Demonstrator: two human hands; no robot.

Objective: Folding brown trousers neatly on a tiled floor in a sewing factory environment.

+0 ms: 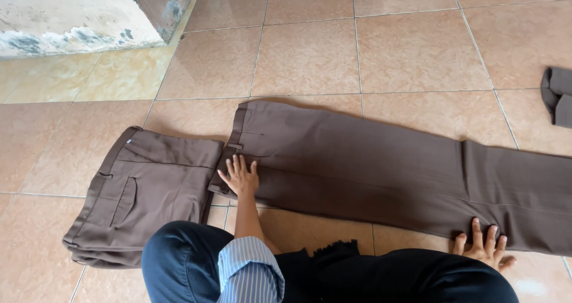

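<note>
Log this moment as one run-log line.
left hand: flat on waistband of spread brown trousers | right hand: flat on their leg edge | folded brown trousers: left, on tiled floor

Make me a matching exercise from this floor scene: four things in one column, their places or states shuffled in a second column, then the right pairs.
Column one:
1. left hand
2. right hand
3. folded brown trousers
4. dark grey cloth piece

Column two:
A. at the picture's right edge, apart from the rest
B. flat on the waistband end of the spread-out brown trousers
C. lying in a stack at the left on the tan tiled floor
D. pressing the near edge of the spread-out trousers' leg

Pairs: 1-B, 2-D, 3-C, 4-A
</note>
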